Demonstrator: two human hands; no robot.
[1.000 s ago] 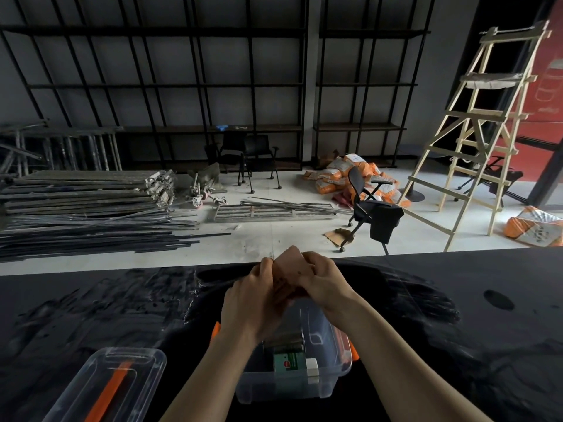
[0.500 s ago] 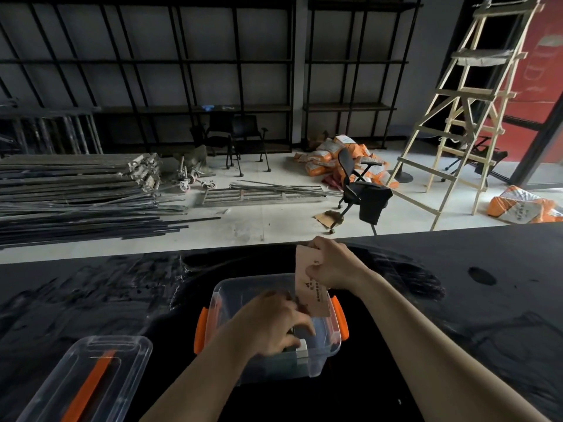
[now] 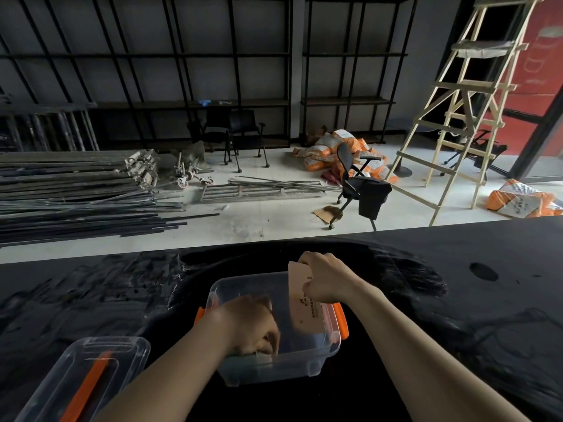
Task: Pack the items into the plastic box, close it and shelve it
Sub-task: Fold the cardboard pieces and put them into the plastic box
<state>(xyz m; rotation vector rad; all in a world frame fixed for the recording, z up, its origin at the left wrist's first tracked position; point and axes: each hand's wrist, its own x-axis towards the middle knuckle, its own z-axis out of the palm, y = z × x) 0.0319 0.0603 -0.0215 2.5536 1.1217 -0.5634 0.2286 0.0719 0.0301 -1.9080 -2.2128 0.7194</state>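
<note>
A clear plastic box point(image 3: 323, 351) with orange side latches stands open on the black table, just in front of me. My right hand point(image 3: 327, 280) grips a flat tan cardboard packet point(image 3: 306, 312) by its top edge and holds it upright, with its lower part inside the box at the right wall. My left hand point(image 3: 253, 325) reaches down into the box at its near left, fingers curled on the items there; what it touches is mostly hidden. The box's clear lid point(image 3: 91, 373), with an orange handle, lies on the table at the lower left.
The black table point(image 3: 457, 300) stretches wide to both sides. Beyond its far edge lie metal bars point(image 3: 76, 196) on the floor, an office chair point(image 3: 359, 184), a wooden stepladder point(image 3: 463, 95) and orange sacks. Dark shelving point(image 3: 182, 71) lines the back wall.
Both hands held the packet above the box a second ago. My left hand let go and dropped into the box, while my right hand lowered the packet along the right wall.
</note>
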